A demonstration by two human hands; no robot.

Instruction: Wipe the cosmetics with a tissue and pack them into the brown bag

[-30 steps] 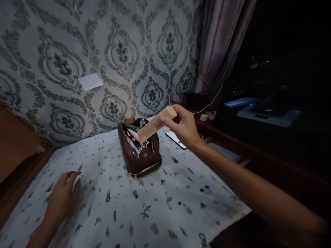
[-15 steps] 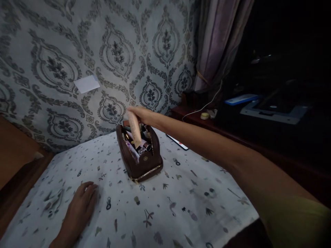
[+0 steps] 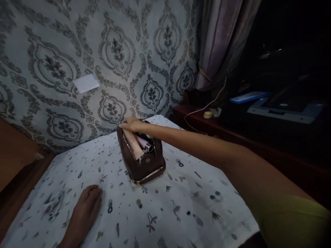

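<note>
A dark brown zip bag lies unzipped on the patterned sheet, full of cosmetic items. My right hand is at the bag's far end, its fingers closed on the upper end of a peach-coloured cosmetic tube. The tube lies lengthwise inside the opening, against the left zip edge. Beside it sits a pale pink tube with a shiny silver end; the items deeper down are hidden. My left hand rests on the sheet left of the bag, holding nothing, with fingers loosely bent.
A white sheet with small plant prints covers the bed. Behind it is patterned wallpaper with a white card. At right, a dark red ledge carries a small yellow round item and a white cable.
My right hand has lowered the peach tube from above the bag into its opening, where it now lies flatter. My left hand stays on the sheet. The view has shifted slightly.
</note>
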